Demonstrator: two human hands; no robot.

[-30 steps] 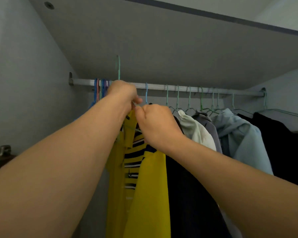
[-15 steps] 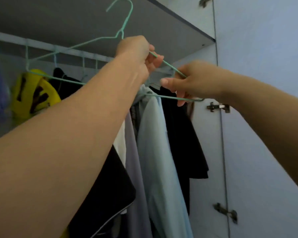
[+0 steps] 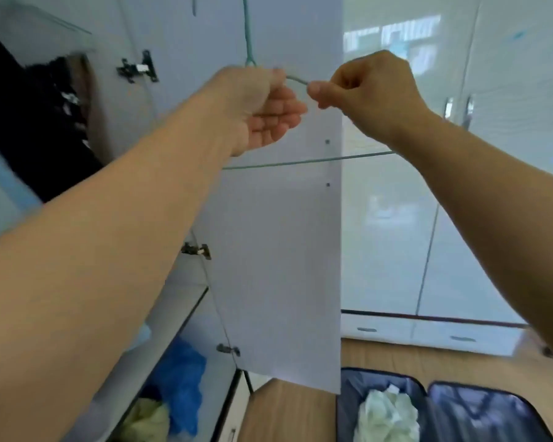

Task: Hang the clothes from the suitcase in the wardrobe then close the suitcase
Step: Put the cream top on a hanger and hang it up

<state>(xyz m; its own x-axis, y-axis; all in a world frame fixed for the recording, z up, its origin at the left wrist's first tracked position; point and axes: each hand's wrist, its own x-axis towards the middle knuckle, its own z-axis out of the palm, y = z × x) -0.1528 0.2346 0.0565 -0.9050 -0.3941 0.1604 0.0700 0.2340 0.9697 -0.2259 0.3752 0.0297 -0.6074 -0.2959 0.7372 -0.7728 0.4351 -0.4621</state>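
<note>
Before the open wardrobe door (image 3: 278, 250), a green wire hanger (image 3: 296, 80) is gripped by the left hand (image 3: 262, 106) and pinched by the right hand (image 3: 364, 90). Below, an open suitcase (image 3: 479, 413) (a pale garment (image 3: 387, 413) inside) is seen on the floor.

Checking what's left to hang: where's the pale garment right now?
In the head view it lies bottom right: the pale garment sits crumpled in the left half of the open suitcase on the wooden floor, just right of the wardrobe door.

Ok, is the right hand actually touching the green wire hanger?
Touching. The head view shows the right hand pinching the hanger wire between thumb and fingers, just beside the left hand, which also holds it.
</note>
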